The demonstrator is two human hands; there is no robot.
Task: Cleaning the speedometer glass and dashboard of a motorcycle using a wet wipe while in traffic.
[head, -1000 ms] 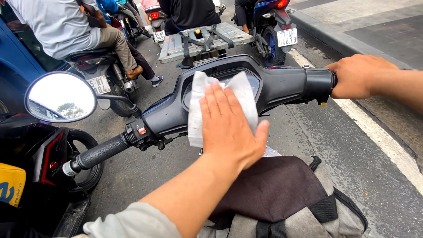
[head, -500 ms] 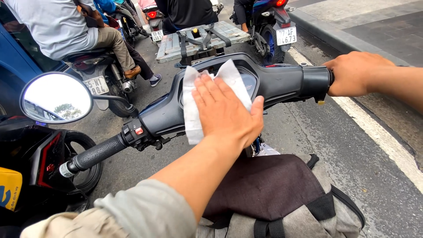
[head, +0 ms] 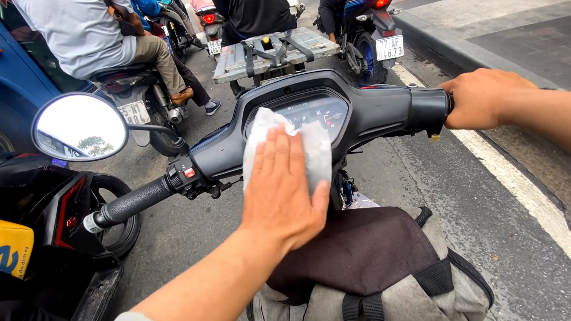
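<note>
Wet street in traffic, left hand (head: pixel 279 196) flat on tissue (head: pixel 267 148), right hand (head: pixel 479 98) clenching throttle grip (head: pixel 429 109)

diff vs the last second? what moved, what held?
Left hand slid the white tissue down and left, off the instrument panel, which now shows uncovered. Nothing grasped or released. Right hand stayed on the right grip; mirror and backpack unchanged.

White tissue (head: pixel 309 151) on the black handlebar cover (head: pixel 380 110); a brown-and-grey backpack (head: pixel 380 267) near; a pale stripe (head: pixel 511 178) on grey road at right.
</note>
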